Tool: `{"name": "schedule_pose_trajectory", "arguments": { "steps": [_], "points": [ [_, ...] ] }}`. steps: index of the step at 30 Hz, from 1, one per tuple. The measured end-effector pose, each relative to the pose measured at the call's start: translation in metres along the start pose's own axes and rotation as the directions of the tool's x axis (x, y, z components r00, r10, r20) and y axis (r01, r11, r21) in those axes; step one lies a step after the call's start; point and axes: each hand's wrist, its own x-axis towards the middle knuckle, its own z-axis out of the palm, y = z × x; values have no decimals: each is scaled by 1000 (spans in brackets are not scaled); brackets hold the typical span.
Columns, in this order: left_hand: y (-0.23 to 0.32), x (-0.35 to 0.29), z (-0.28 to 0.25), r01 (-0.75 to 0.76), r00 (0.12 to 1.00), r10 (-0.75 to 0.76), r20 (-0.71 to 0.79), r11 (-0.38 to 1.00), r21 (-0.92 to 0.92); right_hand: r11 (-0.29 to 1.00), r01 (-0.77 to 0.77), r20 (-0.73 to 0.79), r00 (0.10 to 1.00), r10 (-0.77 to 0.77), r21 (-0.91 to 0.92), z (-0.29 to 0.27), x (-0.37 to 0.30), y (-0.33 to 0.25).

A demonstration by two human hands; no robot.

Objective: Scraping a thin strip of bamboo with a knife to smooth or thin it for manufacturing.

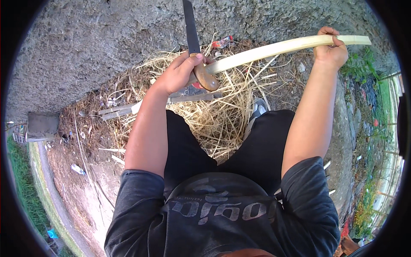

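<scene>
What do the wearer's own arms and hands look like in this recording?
The left hand and right hand are bare, with no gloves. Both forearms are uncovered, and no watch or bracelet shows at either wrist. The short sleeves are dark, greyish black, and belong to a T-shirt with pale lettering.

The left hand [181, 72] holds a knife [192, 34] across a pale strip [274, 50] the right hand [330, 55] grips.
</scene>
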Motion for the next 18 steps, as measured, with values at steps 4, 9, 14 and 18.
{"name": "schedule_pose_trajectory", "arguments": {
  "steps": [4,9,14,18],
  "points": [
    [-21,11,2,60,998,-60,13,997,-44,981,30,-105,993,-51,-190,-11,0,5],
    [-21,8,11,114,993,-114,-35,993,-13,606,-42,-241,937,-251,-795,-3,-46,26],
    [-49,18,16,67,991,-58,-120,995,71,-261,357,260,903,342,-897,33,-158,83],
    [-50,29,30,-55,991,85,-103,961,270,-410,447,0,676,737,-795,-26,-216,117]
  ]
}}
